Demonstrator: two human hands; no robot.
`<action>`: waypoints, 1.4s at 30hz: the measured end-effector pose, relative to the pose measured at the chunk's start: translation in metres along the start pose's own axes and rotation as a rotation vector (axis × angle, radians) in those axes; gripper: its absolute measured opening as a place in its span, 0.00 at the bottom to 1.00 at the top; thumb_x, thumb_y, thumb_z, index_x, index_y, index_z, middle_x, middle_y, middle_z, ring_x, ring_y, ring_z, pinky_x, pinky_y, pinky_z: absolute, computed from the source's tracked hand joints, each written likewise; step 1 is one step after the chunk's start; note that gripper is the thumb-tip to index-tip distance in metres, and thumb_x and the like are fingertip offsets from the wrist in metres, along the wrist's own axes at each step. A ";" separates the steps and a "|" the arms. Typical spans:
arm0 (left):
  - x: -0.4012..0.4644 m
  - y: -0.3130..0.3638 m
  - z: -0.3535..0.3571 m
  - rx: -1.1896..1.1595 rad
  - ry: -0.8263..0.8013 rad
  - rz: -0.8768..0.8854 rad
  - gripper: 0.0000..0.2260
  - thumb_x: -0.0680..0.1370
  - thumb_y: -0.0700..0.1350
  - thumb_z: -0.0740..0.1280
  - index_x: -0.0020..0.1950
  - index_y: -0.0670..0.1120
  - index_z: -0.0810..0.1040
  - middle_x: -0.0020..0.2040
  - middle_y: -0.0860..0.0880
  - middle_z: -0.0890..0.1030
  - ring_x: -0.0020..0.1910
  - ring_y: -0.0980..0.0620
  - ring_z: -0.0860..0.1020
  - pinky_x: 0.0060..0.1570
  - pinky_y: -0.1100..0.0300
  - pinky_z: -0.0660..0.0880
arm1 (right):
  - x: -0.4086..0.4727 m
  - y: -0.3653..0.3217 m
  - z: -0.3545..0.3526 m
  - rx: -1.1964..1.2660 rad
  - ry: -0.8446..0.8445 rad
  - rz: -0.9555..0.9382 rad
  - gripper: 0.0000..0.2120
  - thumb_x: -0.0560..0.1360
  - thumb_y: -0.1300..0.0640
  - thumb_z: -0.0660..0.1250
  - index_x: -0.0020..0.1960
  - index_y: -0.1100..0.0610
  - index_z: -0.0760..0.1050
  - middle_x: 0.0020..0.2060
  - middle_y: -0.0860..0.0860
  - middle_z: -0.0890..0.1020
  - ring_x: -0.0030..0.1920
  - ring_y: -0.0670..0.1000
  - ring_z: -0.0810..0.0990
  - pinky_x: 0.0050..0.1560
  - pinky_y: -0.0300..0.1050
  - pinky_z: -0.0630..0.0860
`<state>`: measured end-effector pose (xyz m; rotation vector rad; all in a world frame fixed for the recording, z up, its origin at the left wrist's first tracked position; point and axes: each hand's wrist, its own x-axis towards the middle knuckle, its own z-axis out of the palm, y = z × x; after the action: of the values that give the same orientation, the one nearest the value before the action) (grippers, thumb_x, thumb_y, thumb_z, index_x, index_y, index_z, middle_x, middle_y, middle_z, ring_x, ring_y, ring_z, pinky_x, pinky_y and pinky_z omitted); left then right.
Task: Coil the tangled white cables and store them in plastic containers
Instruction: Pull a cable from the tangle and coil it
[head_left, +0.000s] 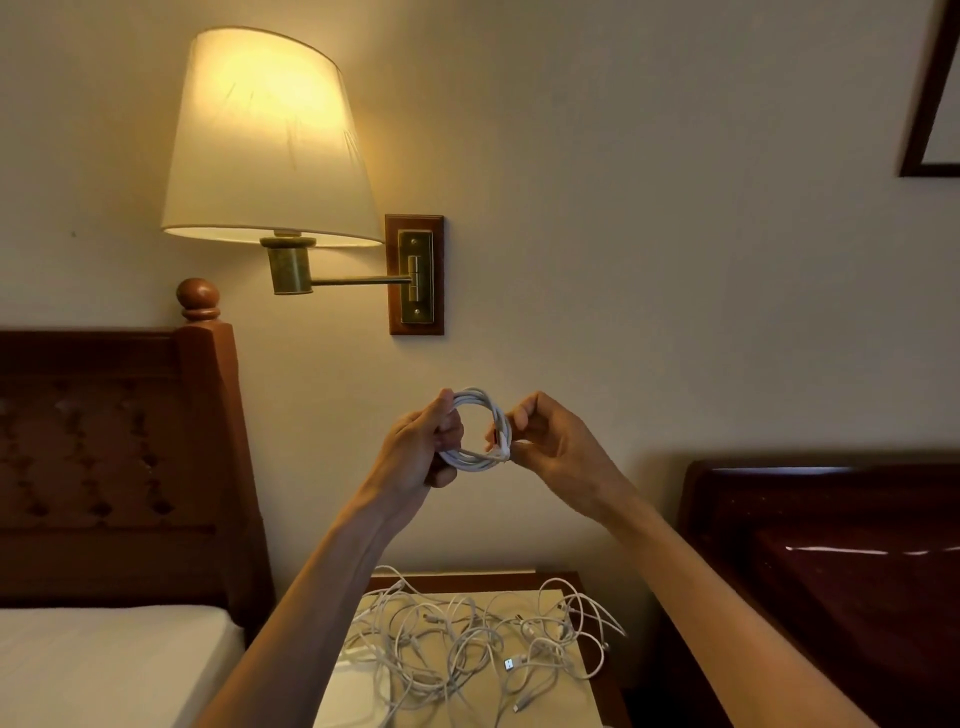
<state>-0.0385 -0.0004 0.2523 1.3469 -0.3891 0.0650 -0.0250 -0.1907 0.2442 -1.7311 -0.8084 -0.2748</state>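
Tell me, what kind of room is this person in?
Probably a bedroom, maybe in a hotel. A carved dark wooden headboard stands over a white mattress, a lit cream-shaded brass wall lamp hangs beside it, and tangled white cables lie on a small wooden bedside table.

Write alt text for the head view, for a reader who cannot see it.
Two raised hands hold a coiled white cable: the left hand grips one side, the right hand pinches the other. Below, tangled white cables lie on a nightstand between two beds, under a lit wall lamp.
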 end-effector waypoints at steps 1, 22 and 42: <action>-0.001 0.000 0.000 -0.027 -0.002 -0.007 0.16 0.81 0.53 0.59 0.36 0.48 0.66 0.30 0.52 0.61 0.27 0.56 0.60 0.23 0.65 0.60 | -0.001 0.001 0.000 -0.013 0.019 -0.006 0.09 0.77 0.72 0.63 0.47 0.59 0.68 0.44 0.55 0.82 0.49 0.51 0.83 0.50 0.42 0.79; 0.007 -0.006 0.008 -0.058 0.122 -0.036 0.17 0.83 0.53 0.56 0.36 0.49 0.65 0.29 0.53 0.62 0.26 0.56 0.60 0.22 0.64 0.60 | -0.022 -0.007 0.027 0.155 0.445 -0.056 0.08 0.73 0.60 0.70 0.51 0.57 0.83 0.44 0.51 0.86 0.47 0.52 0.84 0.48 0.45 0.81; 0.002 -0.014 0.012 -0.084 -0.010 0.019 0.17 0.83 0.53 0.55 0.36 0.47 0.65 0.30 0.53 0.61 0.27 0.56 0.59 0.23 0.65 0.60 | 0.005 -0.020 -0.011 -0.128 0.169 0.366 0.07 0.78 0.61 0.68 0.52 0.58 0.84 0.42 0.54 0.84 0.38 0.47 0.79 0.38 0.35 0.78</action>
<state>-0.0362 -0.0150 0.2419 1.2613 -0.4085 0.0569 -0.0315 -0.1961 0.2657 -1.9086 -0.3479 -0.2238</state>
